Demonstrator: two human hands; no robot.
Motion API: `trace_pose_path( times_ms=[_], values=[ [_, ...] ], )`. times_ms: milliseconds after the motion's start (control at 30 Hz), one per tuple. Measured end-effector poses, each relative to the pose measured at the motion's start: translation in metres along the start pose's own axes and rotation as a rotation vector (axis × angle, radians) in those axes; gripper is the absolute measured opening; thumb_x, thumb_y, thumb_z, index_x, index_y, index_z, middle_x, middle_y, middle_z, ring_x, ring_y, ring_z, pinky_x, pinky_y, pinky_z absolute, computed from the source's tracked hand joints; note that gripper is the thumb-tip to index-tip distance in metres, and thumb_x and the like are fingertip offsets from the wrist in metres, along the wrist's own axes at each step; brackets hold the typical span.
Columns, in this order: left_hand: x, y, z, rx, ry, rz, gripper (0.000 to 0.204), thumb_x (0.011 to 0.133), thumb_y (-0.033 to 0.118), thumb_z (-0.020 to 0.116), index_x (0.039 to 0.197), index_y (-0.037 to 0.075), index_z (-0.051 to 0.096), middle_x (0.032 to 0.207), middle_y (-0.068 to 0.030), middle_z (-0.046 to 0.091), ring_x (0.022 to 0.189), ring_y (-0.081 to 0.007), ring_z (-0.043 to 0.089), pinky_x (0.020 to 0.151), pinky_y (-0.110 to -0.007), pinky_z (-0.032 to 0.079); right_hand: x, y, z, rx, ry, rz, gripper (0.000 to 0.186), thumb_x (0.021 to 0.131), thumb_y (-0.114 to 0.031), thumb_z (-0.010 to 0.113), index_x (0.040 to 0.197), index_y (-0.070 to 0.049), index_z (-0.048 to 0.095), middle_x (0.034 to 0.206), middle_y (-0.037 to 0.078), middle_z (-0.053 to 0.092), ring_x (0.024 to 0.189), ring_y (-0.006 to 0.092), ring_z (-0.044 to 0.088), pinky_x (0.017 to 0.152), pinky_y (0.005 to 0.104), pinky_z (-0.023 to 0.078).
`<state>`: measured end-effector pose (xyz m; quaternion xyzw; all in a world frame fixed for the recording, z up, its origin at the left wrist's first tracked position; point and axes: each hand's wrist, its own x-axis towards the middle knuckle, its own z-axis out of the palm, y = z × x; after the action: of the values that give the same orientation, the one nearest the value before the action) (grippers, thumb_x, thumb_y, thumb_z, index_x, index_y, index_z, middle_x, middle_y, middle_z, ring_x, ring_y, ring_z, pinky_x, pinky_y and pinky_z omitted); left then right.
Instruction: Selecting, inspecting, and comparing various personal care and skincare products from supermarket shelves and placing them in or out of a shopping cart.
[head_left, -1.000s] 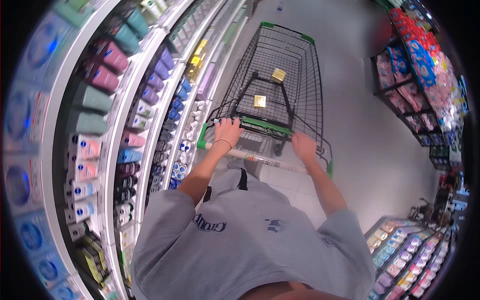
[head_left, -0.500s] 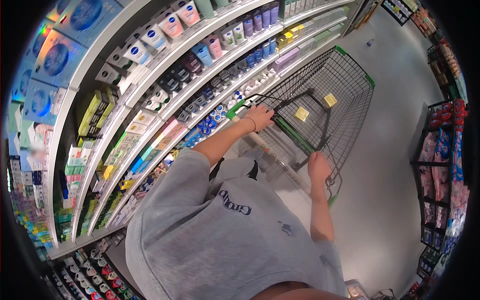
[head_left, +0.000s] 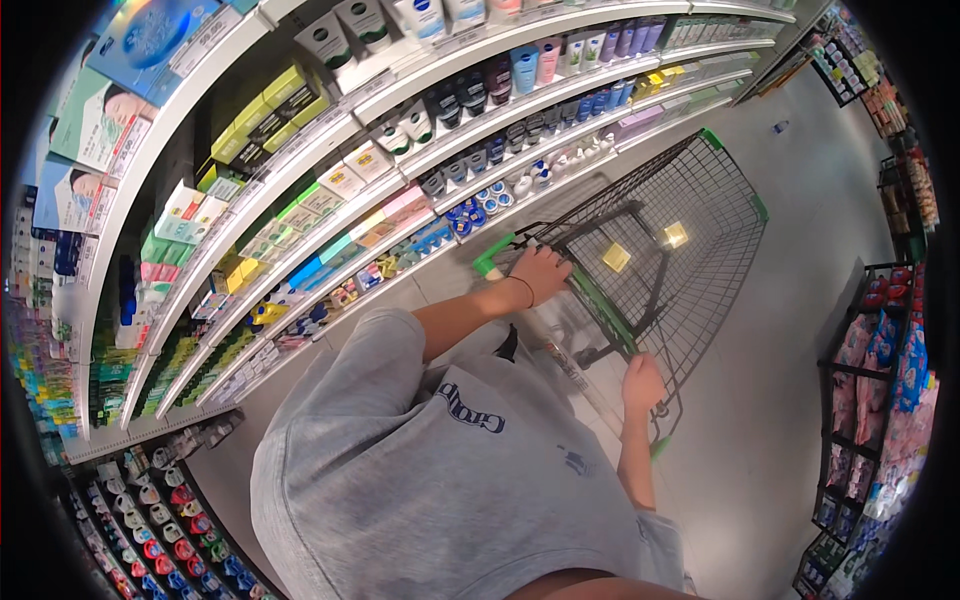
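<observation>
A black wire shopping cart [head_left: 690,200] with green trim stands ahead of me in a store aisle. My left hand [head_left: 540,272] grips the left end of the green cart handle [head_left: 600,305]. My right hand [head_left: 642,383] grips the handle's right end. Two small yellow packages [head_left: 617,257] lie on the cart's floor. I wear a grey T-shirt [head_left: 440,480] that fills the lower middle of the view.
Long white shelves [head_left: 400,110] packed with tubes, bottles and boxes of skin-care goods run along my left. A dark rack [head_left: 890,370] of pink and red packets stands at the right. Grey floor [head_left: 790,330] lies between them. More small items [head_left: 150,520] sit at the lower left.
The view has swung toward the shelves on the left, so the cart now sits at the right of the picture. Both hands stay on the handle.
</observation>
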<state>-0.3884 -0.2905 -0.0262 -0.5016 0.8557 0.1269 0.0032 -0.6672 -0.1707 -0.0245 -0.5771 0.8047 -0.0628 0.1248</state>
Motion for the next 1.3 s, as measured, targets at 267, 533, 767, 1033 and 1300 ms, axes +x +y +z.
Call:
trace_pose_path(
  times_ms=[267, 533, 767, 1033, 1300],
  values=[
    [-0.099, -0.017, 0.019, 0.011, 0.085, -0.041, 0.036, 0.088, 0.041, 0.059, 0.104, 0.010, 0.058, 0.095, -0.0096, 0.060, 0.101, -0.0263, 0.051, 0.081, -0.043, 0.037, -0.090, -0.036, 0.024, 0.004, 0.026, -0.055, 0.030, 0.095, -0.029, 0.040, 0.091, -0.015, 0.067, 0.086, 0.011, 0.068, 0.080, 0.0340, 0.065, 0.066, 0.0455, 0.048],
    [-0.196, -0.048, 0.024, -0.035, 0.054, -0.060, 0.033, 0.086, 0.040, 0.062, 0.103, 0.011, 0.060, 0.091, -0.0065, 0.060, 0.096, -0.0242, 0.052, 0.080, -0.044, 0.037, -0.180, -0.073, 0.056, 0.009, 0.080, -0.118, 0.032, 0.096, -0.029, 0.039, 0.092, -0.015, 0.068, 0.088, 0.010, 0.069, 0.081, 0.0327, 0.065, 0.068, 0.0440, 0.049],
    [-0.285, -0.079, 0.038, 0.032, 0.131, -0.026, 0.032, 0.086, 0.039, 0.062, 0.101, 0.012, 0.058, 0.092, -0.0067, 0.060, 0.100, -0.0249, 0.053, 0.080, -0.043, 0.039, -0.263, -0.114, 0.077, -0.022, 0.076, -0.059, 0.031, 0.095, -0.031, 0.041, 0.086, -0.014, 0.066, 0.084, 0.012, 0.067, 0.076, 0.0348, 0.064, 0.064, 0.0479, 0.048],
    [-0.379, -0.110, 0.032, 0.043, 0.031, 0.000, 0.036, 0.089, 0.040, 0.059, 0.108, 0.010, 0.055, 0.103, -0.0101, 0.061, 0.108, -0.0284, 0.054, 0.086, -0.047, 0.042, -0.344, -0.158, 0.084, 0.036, -0.012, -0.009, 0.033, 0.093, -0.035, 0.044, 0.087, -0.009, 0.063, 0.087, 0.015, 0.067, 0.081, 0.0349, 0.065, 0.066, 0.0490, 0.049],
    [-0.468, -0.117, 0.017, -0.005, -0.127, -0.014, 0.036, 0.089, 0.034, 0.061, 0.111, 0.006, 0.055, 0.104, -0.0169, 0.060, 0.100, -0.0362, 0.057, 0.086, -0.046, 0.045, -0.426, -0.183, 0.093, 0.265, -0.046, 0.054, 0.029, 0.089, -0.035, 0.052, 0.093, -0.011, 0.067, 0.092, 0.012, 0.069, 0.083, 0.0309, 0.066, 0.069, 0.0447, 0.051]
  ],
)
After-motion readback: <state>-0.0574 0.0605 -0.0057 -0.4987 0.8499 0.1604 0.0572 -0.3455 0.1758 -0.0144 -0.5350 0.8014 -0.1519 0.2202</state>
